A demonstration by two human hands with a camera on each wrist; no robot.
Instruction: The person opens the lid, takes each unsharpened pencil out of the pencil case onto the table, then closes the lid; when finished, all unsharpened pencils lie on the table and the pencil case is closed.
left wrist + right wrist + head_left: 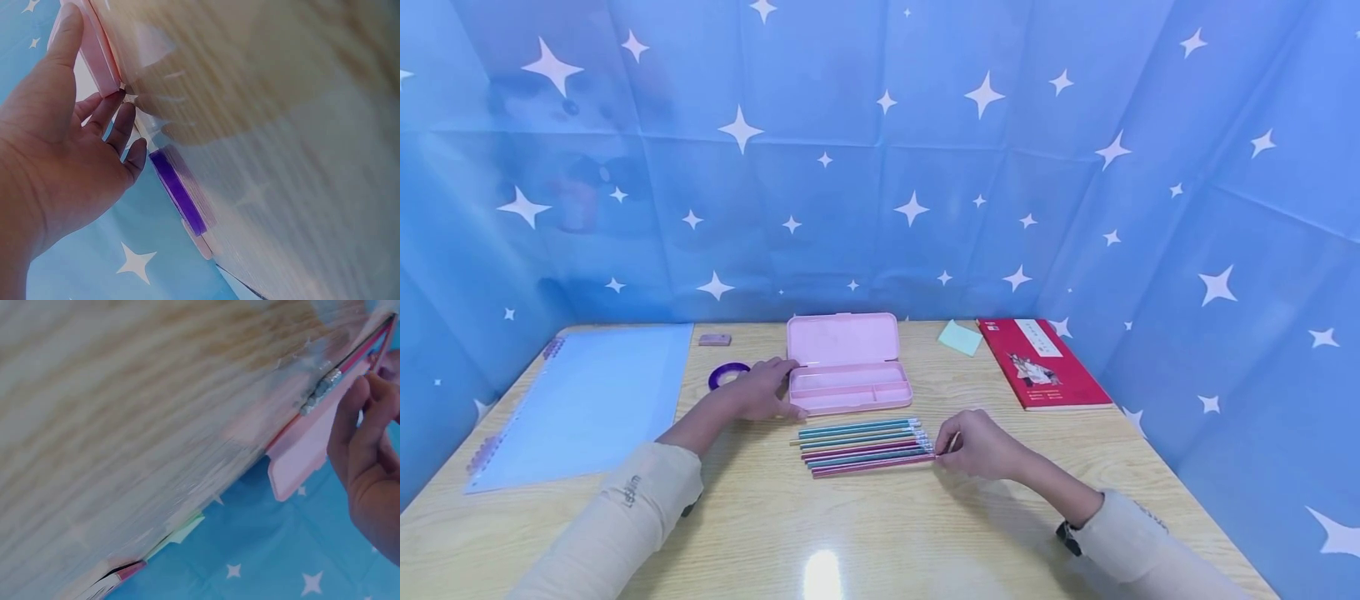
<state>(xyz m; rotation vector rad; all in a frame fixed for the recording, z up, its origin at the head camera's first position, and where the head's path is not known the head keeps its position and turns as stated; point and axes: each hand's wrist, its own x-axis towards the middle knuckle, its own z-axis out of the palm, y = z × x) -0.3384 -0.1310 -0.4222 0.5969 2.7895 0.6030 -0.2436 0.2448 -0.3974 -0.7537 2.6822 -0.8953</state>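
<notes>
A pink pencil case [850,410] lies with its lid raised, its compartments bare. My left hand [762,392] holds the case's left end, thumb at the front corner and fingers toward the hinge; the left wrist view shows this hand [69,144] with its fingertips against the case [100,62]. In front of the case, several pencils [857,437] lie side by side, their eraser ends to the right. My right hand [981,447] pinches the eraser end of the nearest pink pencil [872,467]. In the right wrist view that pencil [382,347] slants up from the others between thumb and finger.
Left of the case are a purple tape roll [718,372] and a small eraser [714,340]. A pale blue sheet [595,400] covers the table's left side. Back right lie green sticky notes [960,337] and a red booklet [1037,367]. A starry blue curtain [850,183] hangs behind.
</notes>
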